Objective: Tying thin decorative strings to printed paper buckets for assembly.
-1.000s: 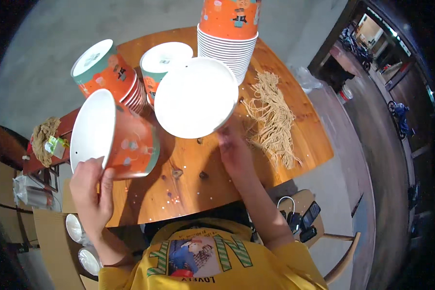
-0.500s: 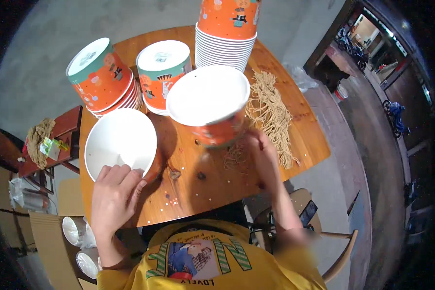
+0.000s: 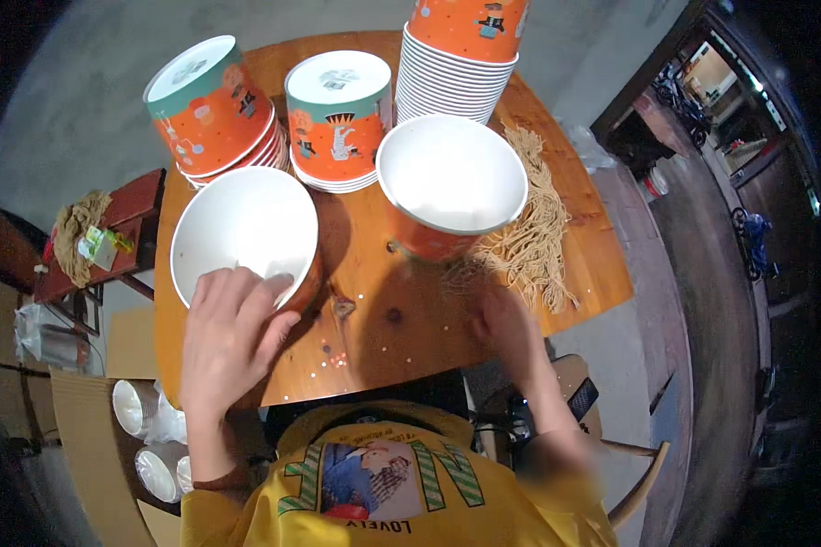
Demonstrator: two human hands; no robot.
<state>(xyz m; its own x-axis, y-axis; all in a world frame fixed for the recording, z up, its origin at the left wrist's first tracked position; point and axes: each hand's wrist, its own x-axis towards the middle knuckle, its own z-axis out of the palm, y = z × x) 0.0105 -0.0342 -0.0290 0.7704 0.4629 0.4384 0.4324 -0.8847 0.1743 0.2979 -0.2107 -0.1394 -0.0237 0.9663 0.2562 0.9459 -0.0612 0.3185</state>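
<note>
A white-lined paper bucket [image 3: 237, 210] stands mouth up at the left of the wooden table. My left hand [image 3: 230, 333] curls its fingers over this bucket's near rim, the tips reaching inside. Farther right, a second paper bucket [image 3: 452, 173] with an orange outside also stands mouth up. My right hand [image 3: 509, 333] is blurred and apart from that bucket, close to its near right side; I cannot make out its fingers. Beside it lie some loose thin strands [image 3: 465, 275] and a larger bundle of tan strings [image 3: 534, 232].
Upside-down orange and green buckets, one stack [image 3: 214, 109] leaning and another [image 3: 337, 128] upright, stand at the back. A tall bucket stack [image 3: 456, 77] rises behind the right bucket. White specks dot the table [image 3: 401, 351]. A cardboard box [image 3: 87, 428] holds wrapped buckets at lower left.
My right hand has let go of the right bucket and drawn back toward me; that bucket now rests on the table. My left hand stays at the left bucket's rim. The whole view has shifted slightly.
</note>
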